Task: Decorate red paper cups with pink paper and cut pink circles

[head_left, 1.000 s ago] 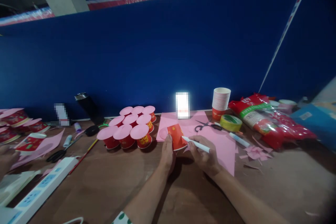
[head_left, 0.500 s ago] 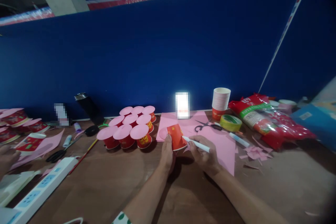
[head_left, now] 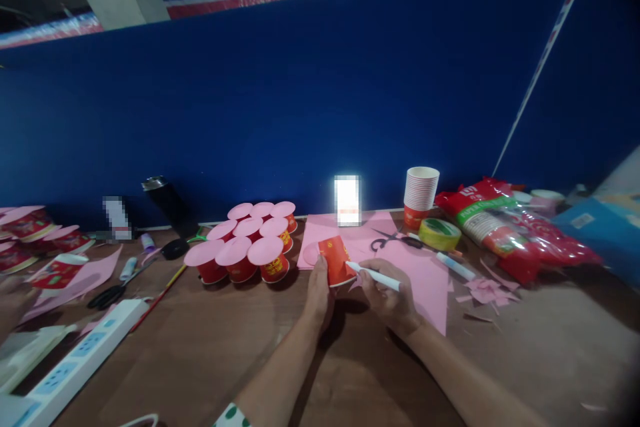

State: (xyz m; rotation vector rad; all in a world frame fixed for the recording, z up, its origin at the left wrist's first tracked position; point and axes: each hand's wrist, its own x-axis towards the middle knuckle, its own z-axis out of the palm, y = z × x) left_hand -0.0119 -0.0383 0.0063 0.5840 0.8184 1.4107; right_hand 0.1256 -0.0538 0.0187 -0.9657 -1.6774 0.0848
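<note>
A red paper cup point(head_left: 336, 259) stands upside down on a pink paper sheet point(head_left: 425, 273) on the brown table. My left hand point(head_left: 320, 295) is closed round the cup's left side and holds it down. My right hand point(head_left: 387, 297) grips a white pen point(head_left: 375, 275). The pen's tip touches the cup's lower right edge at the paper. To the left stand several red cups with pink round lids point(head_left: 247, 240).
Scissors point(head_left: 395, 239), a roll of yellow-green tape point(head_left: 439, 234), a stack of paper cups point(head_left: 421, 195) and red plastic bags point(head_left: 505, 223) lie behind and right. Pink scraps point(head_left: 485, 292) lie to the right. A power strip point(head_left: 75, 357), black scissors point(head_left: 113, 293) and a black flask point(head_left: 167, 203) are left. Another person's hand point(head_left: 13, 300) shows at the left edge.
</note>
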